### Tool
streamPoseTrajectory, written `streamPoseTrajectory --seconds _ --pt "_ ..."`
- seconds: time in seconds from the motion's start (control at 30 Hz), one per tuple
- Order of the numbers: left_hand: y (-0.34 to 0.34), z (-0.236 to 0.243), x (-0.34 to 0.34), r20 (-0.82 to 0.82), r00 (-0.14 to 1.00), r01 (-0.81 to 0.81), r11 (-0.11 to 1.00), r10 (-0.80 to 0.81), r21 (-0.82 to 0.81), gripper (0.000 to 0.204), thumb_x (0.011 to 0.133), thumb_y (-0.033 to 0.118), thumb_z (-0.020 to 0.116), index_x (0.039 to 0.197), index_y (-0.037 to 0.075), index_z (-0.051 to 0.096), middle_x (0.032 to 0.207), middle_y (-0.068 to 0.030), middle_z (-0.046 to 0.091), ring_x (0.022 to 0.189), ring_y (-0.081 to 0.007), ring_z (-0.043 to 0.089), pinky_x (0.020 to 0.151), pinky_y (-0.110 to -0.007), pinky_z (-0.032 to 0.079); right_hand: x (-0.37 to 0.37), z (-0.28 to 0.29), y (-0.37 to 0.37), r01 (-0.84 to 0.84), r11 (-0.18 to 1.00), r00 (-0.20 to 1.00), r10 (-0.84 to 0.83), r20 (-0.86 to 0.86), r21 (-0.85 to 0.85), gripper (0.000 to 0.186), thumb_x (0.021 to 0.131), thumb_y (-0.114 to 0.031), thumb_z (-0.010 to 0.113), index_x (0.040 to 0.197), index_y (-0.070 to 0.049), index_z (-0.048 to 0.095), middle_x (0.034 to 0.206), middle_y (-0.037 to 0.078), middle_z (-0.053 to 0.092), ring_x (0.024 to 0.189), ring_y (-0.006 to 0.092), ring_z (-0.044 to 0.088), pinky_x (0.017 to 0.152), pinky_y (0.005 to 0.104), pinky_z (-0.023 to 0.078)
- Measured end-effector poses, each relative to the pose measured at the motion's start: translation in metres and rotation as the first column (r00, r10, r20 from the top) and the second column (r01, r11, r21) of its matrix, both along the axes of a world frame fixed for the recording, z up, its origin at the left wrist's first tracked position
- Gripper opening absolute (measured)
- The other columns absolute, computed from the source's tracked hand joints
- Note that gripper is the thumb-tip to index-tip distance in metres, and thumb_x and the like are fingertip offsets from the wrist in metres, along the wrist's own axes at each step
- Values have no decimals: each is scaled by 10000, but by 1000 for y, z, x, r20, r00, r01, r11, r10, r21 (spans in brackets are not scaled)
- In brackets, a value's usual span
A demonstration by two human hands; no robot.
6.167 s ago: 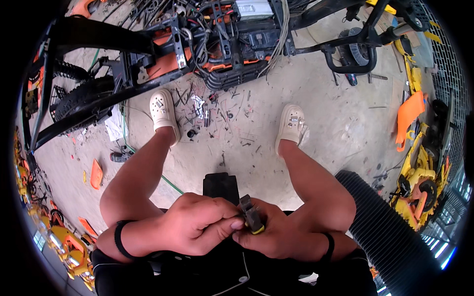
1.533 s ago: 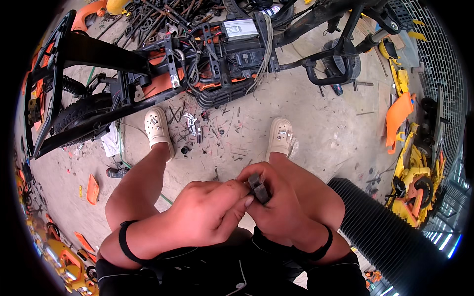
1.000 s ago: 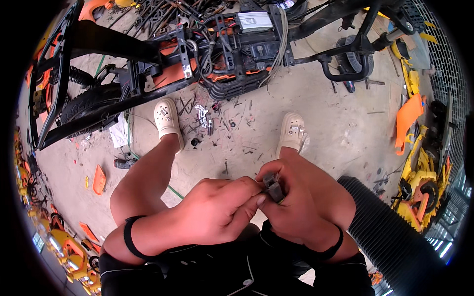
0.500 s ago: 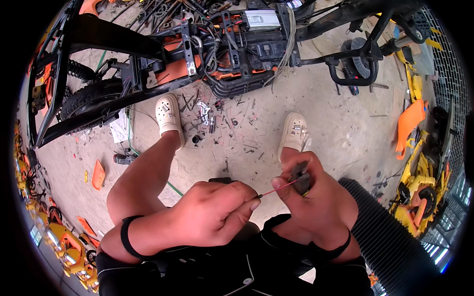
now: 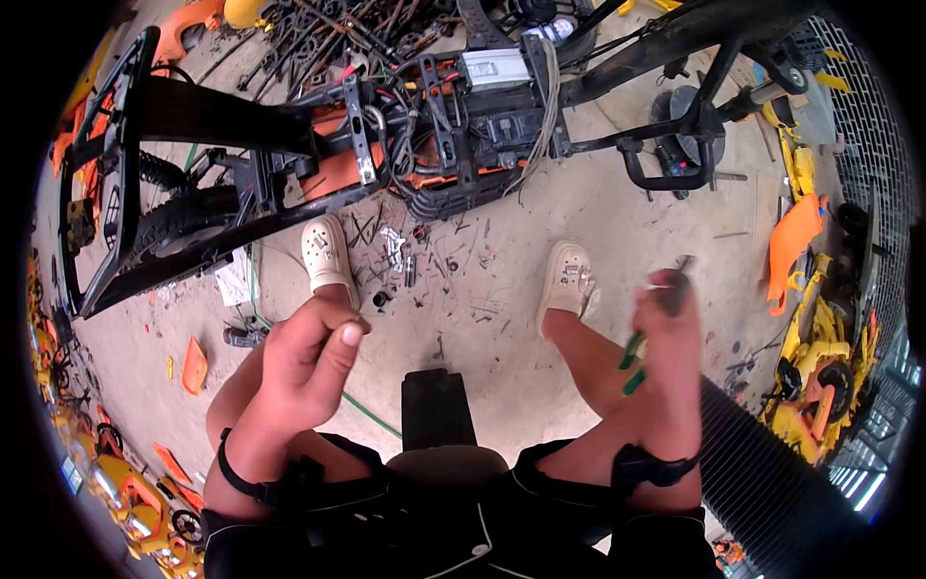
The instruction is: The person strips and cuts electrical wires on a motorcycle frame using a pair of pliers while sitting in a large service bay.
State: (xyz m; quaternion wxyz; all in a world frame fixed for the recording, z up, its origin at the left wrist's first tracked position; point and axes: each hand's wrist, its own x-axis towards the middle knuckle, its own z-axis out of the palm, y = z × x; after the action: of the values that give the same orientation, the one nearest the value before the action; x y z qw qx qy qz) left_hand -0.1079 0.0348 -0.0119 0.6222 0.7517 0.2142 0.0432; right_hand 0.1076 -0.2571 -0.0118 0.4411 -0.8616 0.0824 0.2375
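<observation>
My left hand [image 5: 313, 362] is raised above my left knee, thumb and forefinger pressed together. A tiny dark bit shows at its fingertips, too small to name. My right hand [image 5: 668, 333] is up beyond my right knee, slightly blurred, closed around a pair of pliers [image 5: 633, 350]. Their green handles stick out below the fingers and the dark jaws point up and away. In front of me lies a black vehicle frame [image 5: 241, 212] with bundled wires [image 5: 545, 106], a silver box [image 5: 496, 68] and a tyre [image 5: 178, 222].
Small scraps and fasteners litter the concrete floor [image 5: 482, 338] between my shoes. A black ribbed object [image 5: 772, 473] stands by my right leg. Orange and yellow panels [image 5: 796, 246] lie at the right; metal rods [image 5: 318, 48] are heaped beyond the frame. A green cord [image 5: 371, 417] crosses the floor.
My hands have moved apart, the left one leftward and the right one rightward with the pliers. The red wire stretched between them is no longer visible.
</observation>
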Motion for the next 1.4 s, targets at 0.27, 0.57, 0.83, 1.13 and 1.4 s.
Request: streamPoseTrajectory --seconds 0.27,0.57,0.83,1.13,1.4 --pt "-21 9 67 -77 993 65 963 -88 -260 122 934 45 677 889 38 565 732 64 517 653 -15 401 570 -206 352 -31 -10 67 -316 946 937 322 -138 68 342 912 -158 663 1196 -44 510 903 103 626 766 198 615 701 326 488" --pt "-31 20 100 4 984 176 984 -176 34 223 955 171 679 1068 -19 692 845 -40 681 689 -96 531 637 -275 467 -38 14 98 -471 882 881 471 43 -5 402 904 -201 653 1224 -45 468 944 186 681 822 353 695 727 434 523" --pt "-34 42 102 -41 974 228 965 -224 133 152 937 130 639 966 -10 690 795 -154 668 706 -272 610 672 -368 493 -34 20 94 -489 840 869 494 41 234 532 833 -104 695 1300 -4 461 986 153 657 889 232 668 779 352 519" --pt "-25 67 96 -3 1000 8 995 -8 -100 171 952 131 622 886 -16 681 734 -66 648 664 -141 575 629 -303 454 -15 85 98 -379 633 751 637 -176 675 683 867 -50 700 1460 18 369 1177 90 609 1007 145 602 862 288 493" --pt "-8 23 93 -149 987 -109 950 68 -293 148 957 107 614 897 -10 683 731 -7 623 669 -78 520 619 -245 406 -29 9 92 -445 595 595 755 -275 669 455 883 -118 714 1274 16 522 1119 118 668 999 176 643 863 330 514"
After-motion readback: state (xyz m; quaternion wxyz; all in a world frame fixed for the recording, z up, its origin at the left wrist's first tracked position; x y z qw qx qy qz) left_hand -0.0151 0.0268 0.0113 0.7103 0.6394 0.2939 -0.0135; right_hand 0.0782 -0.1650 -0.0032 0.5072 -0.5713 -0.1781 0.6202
